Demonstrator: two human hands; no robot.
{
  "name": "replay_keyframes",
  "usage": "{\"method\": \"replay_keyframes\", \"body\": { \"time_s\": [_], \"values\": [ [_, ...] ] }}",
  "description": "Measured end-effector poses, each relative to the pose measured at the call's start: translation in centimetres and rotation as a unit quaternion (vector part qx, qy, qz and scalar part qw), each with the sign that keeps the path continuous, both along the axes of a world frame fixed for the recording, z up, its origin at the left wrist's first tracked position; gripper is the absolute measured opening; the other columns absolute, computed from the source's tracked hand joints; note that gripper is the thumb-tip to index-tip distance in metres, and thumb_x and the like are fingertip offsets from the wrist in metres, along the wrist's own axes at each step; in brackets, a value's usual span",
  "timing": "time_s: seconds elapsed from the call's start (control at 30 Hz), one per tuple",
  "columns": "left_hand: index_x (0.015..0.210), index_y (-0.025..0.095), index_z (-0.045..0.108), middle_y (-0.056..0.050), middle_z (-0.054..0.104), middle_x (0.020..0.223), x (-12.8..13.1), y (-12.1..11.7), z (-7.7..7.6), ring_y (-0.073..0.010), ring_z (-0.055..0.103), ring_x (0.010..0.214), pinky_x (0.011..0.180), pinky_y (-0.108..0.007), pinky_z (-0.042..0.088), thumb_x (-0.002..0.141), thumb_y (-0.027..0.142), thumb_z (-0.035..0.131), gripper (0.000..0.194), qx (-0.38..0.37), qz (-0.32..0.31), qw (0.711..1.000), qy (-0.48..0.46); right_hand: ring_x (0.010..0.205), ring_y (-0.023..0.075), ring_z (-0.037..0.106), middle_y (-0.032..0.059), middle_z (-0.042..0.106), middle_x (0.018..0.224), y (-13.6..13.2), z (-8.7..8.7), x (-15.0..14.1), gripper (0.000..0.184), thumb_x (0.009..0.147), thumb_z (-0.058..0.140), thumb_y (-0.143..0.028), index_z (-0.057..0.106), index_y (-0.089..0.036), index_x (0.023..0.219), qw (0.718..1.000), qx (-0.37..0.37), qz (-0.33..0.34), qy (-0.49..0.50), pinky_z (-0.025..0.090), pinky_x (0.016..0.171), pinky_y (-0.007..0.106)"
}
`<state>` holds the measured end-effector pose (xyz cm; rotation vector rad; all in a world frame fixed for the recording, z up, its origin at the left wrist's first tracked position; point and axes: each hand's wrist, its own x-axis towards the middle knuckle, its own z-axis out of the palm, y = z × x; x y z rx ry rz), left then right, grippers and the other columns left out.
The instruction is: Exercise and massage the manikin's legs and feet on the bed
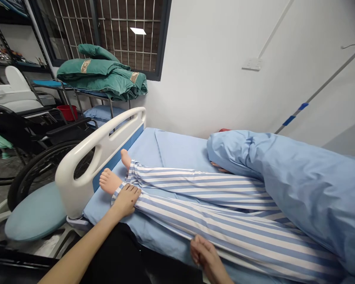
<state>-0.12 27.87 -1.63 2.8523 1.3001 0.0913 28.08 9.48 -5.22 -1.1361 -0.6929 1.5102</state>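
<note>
Striped blue-and-white trousers (201, 221) cover two legs lying on the bed, with bare, smooth, doll-like feet (109, 180) at the footboard end. My left hand (127, 200) rests over the near ankle, its fingers curled round the trouser cuff. Lower down, beside the near leg, my right hand (203, 252) pinches the side edge of the trouser leg, pulling a fold of cloth taut. A light blue quilt (298, 177) is heaped over the upper body. Fingertips (220, 167) peek out from under its edge.
A white footboard (88, 157) closes the bed's left end. Beyond it stand a wheelchair (47, 154) and a stand bearing folded green quilts (106, 75). Close to the bed's near corner is a pale teal oval pad (37, 213). A pole (319, 90) leans at the right wall.
</note>
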Motion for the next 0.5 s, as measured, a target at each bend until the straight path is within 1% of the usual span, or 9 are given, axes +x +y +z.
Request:
{"method": "replay_keyframes", "body": {
  "time_s": [0.1,0.2,0.27,0.33,0.43,0.5],
  "values": [
    [0.109,0.017,0.052,-0.011,0.056,0.108,0.3,-0.5,0.0,-0.0274,0.045,0.102,0.098,-0.040,0.027,0.058,0.013,0.053,0.052,0.006,0.024,1.000,-0.005,0.045,0.0071,0.033,-0.0050,0.039,0.047,3.1,3.4,0.5,0.040,0.069,0.071,-0.039,0.041,-0.018,0.053,0.996,0.081,-0.018,-0.035,0.023,0.045,0.023],
    [0.109,0.017,0.052,-0.011,0.056,0.107,0.7,-0.9,0.1,-0.0273,0.045,0.102,0.097,-0.041,0.028,0.057,0.012,0.052,0.052,0.005,0.039,0.999,-0.010,0.047,0.0081,0.034,-0.0043,0.040,0.047,7.5,6.8,0.9,0.039,0.073,0.068,-0.038,0.041,-0.019,0.051,0.988,0.119,-0.062,-0.073,0.025,0.047,0.024],
    [0.107,0.017,0.053,-0.011,0.056,0.106,0.8,-1.1,0.1,-0.0271,0.045,0.102,0.098,-0.041,0.028,0.057,0.012,0.052,0.051,0.014,0.047,0.999,-0.014,0.047,0.0087,0.036,-0.0040,0.040,0.046,10.5,8.4,1.1,0.040,0.073,0.067,-0.038,0.040,-0.019,0.049,0.982,0.137,-0.081,-0.098,0.026,0.046,0.024],
    [0.107,0.016,0.053,-0.010,0.056,0.106,0.8,-1.1,0.1,-0.0270,0.045,0.102,0.098,-0.040,0.029,0.056,0.012,0.051,0.051,0.021,0.046,0.999,-0.018,0.046,0.0087,0.036,-0.0042,0.040,0.045,13.3,9.3,1.4,0.039,0.072,0.066,-0.037,0.041,-0.019,0.049,0.977,0.147,-0.092,-0.127,0.027,0.046,0.024],
    [0.108,0.016,0.052,-0.011,0.056,0.105,0.8,-1.2,0.1,-0.0266,0.045,0.103,0.099,-0.039,0.029,0.055,0.012,0.051,0.053,0.022,0.044,0.999,-0.021,0.044,0.0082,0.035,-0.0043,0.042,0.044,17.0,9.5,2.5,0.036,0.071,0.065,-0.037,0.042,-0.019,0.049,0.962,0.164,-0.108,-0.188,0.027,0.045,0.023],
    [0.108,0.016,0.052,-0.010,0.056,0.105,0.8,-1.3,0.0,-0.0263,0.045,0.103,0.099,-0.039,0.028,0.055,0.012,0.051,0.053,0.020,0.046,0.998,-0.024,0.044,0.0081,0.036,-0.0042,0.043,0.044,19.2,9.7,3.6,0.035,0.070,0.065,-0.038,0.042,-0.019,0.050,0.946,0.182,-0.114,-0.243,0.029,0.046,0.023]
  ]
}}
